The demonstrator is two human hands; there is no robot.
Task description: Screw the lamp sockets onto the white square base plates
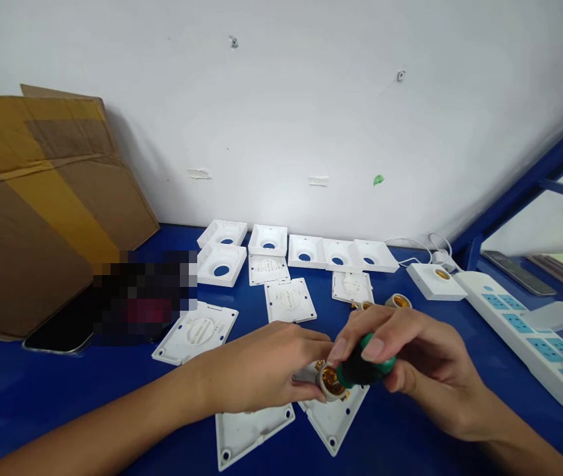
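Note:
My left hand (262, 367) is closed on a small white lamp socket with a brass inside (330, 382), held just above a white square base plate (334, 416) on the blue table. My right hand (410, 354) grips a screwdriver with a green and black handle (363, 367), its tip pointing into the socket. Another white plate (249, 433) lies near my left wrist.
Several white square housings (267, 239) and flat plates (290, 301) lie in rows further back. An assembled socket unit (435, 279), loose sockets (399, 301), a white power strip (529, 330), a phone (63, 330) and a cardboard box (38, 198) surround them.

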